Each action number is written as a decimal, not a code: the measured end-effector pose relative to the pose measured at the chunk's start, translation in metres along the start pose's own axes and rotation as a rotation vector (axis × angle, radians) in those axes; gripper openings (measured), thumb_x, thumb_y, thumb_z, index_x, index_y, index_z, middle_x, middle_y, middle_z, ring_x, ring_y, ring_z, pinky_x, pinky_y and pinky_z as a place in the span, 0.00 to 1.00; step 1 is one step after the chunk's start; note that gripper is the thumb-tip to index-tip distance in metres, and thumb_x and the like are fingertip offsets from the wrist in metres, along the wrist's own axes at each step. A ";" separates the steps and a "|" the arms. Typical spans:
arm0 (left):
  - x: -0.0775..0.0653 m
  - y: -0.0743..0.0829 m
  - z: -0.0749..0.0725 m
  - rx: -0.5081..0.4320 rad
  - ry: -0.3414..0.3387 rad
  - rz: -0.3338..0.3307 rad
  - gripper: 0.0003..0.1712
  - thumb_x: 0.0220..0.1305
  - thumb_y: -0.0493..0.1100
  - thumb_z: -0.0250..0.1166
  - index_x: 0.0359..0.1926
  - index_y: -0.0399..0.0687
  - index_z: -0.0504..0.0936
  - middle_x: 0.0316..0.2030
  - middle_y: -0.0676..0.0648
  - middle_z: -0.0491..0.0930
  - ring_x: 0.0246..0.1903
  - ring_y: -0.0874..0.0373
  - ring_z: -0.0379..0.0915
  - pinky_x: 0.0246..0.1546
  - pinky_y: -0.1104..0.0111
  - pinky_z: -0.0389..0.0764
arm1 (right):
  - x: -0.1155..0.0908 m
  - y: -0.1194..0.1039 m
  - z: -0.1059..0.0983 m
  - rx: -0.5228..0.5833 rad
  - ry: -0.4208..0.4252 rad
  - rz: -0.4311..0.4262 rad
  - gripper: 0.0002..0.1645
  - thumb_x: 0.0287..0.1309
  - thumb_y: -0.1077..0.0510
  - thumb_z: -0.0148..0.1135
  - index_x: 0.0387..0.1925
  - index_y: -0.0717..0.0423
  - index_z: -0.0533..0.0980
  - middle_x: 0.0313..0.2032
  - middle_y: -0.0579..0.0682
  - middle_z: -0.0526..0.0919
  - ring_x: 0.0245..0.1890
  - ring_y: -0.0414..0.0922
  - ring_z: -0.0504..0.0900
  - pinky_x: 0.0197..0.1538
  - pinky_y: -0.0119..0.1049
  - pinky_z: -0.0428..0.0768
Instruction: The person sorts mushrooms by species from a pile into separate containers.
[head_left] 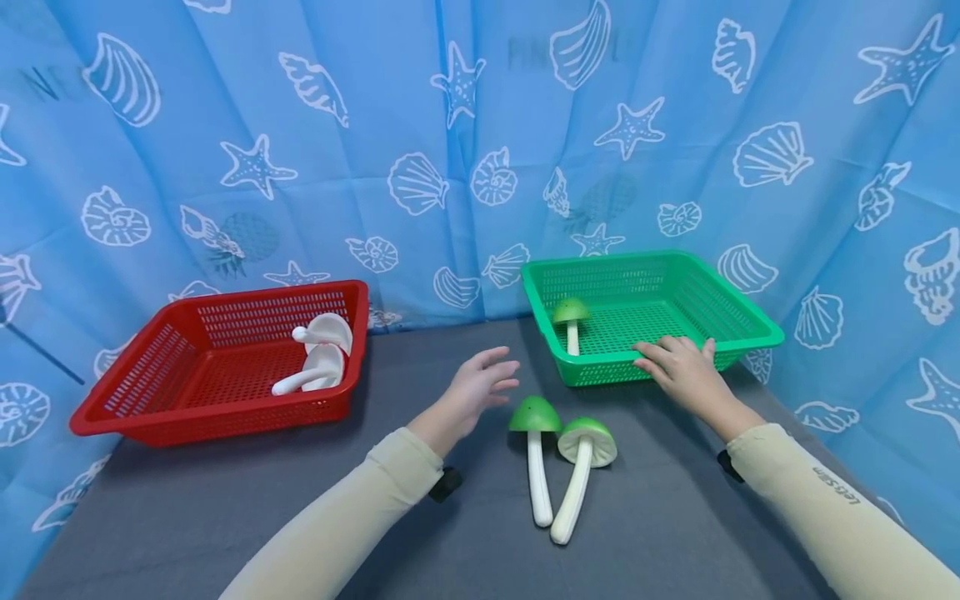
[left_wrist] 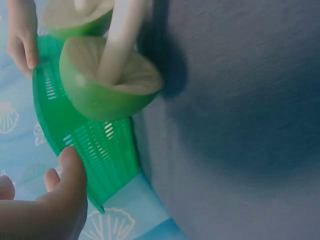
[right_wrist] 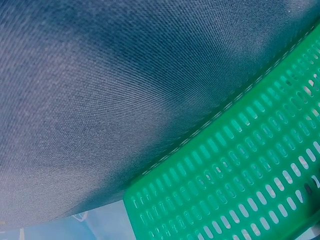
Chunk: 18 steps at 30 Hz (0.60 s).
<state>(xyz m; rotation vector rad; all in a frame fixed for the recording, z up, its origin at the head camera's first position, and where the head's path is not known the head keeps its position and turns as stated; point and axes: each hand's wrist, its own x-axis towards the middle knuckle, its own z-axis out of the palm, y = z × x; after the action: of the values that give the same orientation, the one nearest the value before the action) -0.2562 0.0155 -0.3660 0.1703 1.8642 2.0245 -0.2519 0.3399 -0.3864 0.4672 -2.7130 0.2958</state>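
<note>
My left hand (head_left: 474,392) hovers over the table with its fingers apart and holds nothing; its thumb and fingers (left_wrist: 72,165) show in the left wrist view. To its right lie two toy mushrooms with green caps and white stems: one cap-up mushroom (head_left: 535,417) and one with its underside showing (head_left: 587,442). My right hand (head_left: 686,375) rests at the front rim of a green basket (head_left: 738,343), fingers loosely spread over the edge. Inside that basket, at its left, stands another green-capped mushroom (head_left: 572,312). The right wrist view shows only the basket's slotted wall (right_wrist: 240,170) and cloth.
A red basket (head_left: 210,408) stands at the left with two white mushroom-shaped pieces (head_left: 322,362) in its right end. Grey cloth (head_left: 450,533) covers the table. Behind hangs a blue curtain (head_left: 480,100) with shell and starfish prints.
</note>
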 end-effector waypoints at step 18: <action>-0.037 -0.022 -0.014 -0.014 -0.017 -0.058 0.28 0.72 0.43 0.56 0.69 0.39 0.63 0.62 0.37 0.71 0.55 0.46 0.75 0.55 0.53 0.74 | 0.000 -0.001 -0.001 0.002 0.002 0.009 0.20 0.66 0.56 0.59 0.56 0.61 0.76 0.43 0.64 0.77 0.46 0.65 0.72 0.54 0.82 0.44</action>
<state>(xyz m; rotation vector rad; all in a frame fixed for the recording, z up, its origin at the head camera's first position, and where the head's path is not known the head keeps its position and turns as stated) -0.2228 -0.0095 -0.3834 0.1275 1.8227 1.9912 -0.2514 0.3389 -0.3849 0.4550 -2.7136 0.3007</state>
